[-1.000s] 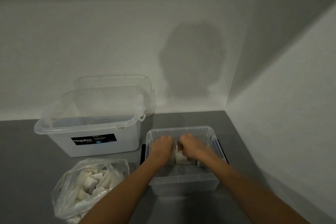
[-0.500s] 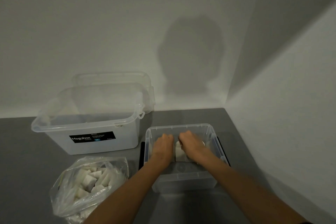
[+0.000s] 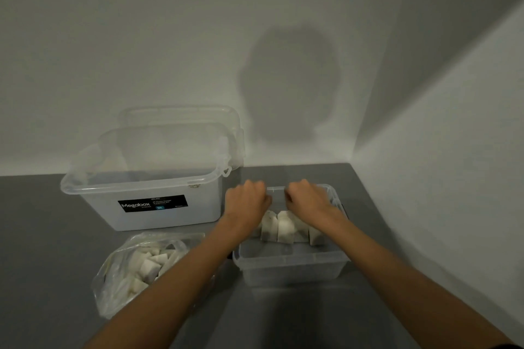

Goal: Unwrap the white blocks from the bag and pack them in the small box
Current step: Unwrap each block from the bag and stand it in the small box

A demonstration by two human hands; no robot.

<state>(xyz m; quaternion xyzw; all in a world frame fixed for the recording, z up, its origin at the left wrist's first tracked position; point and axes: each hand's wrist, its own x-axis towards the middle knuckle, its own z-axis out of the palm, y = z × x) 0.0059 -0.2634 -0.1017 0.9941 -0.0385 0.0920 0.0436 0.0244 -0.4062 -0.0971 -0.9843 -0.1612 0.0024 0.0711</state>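
Note:
The small clear box (image 3: 289, 262) sits on the grey table near the right wall. Several white blocks (image 3: 283, 227) stand side by side in a row across its middle. My left hand (image 3: 246, 202) and my right hand (image 3: 309, 201) hover over the far half of the box, just beyond the row. Both have their fingers curled downward, and I see nothing in either. A strip of the far rim shows between them. The clear plastic bag (image 3: 119, 278) lies left of the box, open at the top, with several white blocks (image 3: 150, 263) inside.
A large clear Megabox tub (image 3: 141, 187) stands at the back left, its lid (image 3: 181, 116) leaning against the wall behind it. Walls close off the table at the back and right. Bare grey tabletop (image 3: 42, 263) lies to the left and front.
Both hands have moved from the blocks toward the far end of the small box, uncovering the row of blocks. The camera has shifted slightly.

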